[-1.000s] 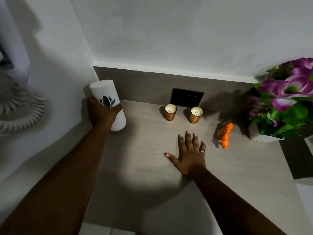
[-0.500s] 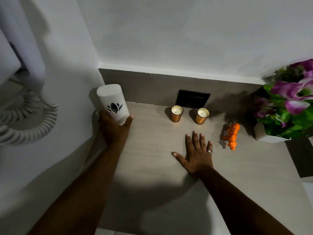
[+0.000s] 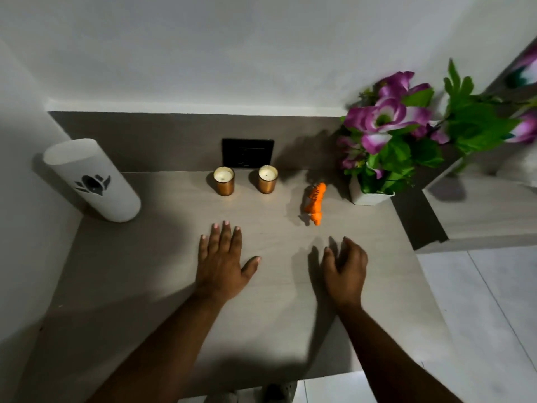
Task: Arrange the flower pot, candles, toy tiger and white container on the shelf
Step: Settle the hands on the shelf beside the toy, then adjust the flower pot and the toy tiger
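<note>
The white container (image 3: 93,181), a tall cylinder with a black flower mark, stands in the shelf's far left corner, free of any hand. Two copper-cupped candles (image 3: 223,181) (image 3: 267,180) sit side by side at the back. An orange toy tiger (image 3: 315,202) stands right of them. The flower pot (image 3: 370,196), white with purple flowers, is at the back right. My left hand (image 3: 222,266) lies flat on the shelf (image 3: 145,271), fingers apart. My right hand (image 3: 345,269) hovers just over the shelf, fingers loosely curled, holding nothing.
A black switch plate (image 3: 247,152) is set in the grey back panel behind the candles. Walls close the left side and the back. A mirror edge (image 3: 476,184) borders the right. White floor tiles (image 3: 479,315) lie beyond the shelf's right edge.
My left hand let go of the white container and came to rest flat mid-shelf. My right hand lifted slightly and shifted right. The view swung right.
</note>
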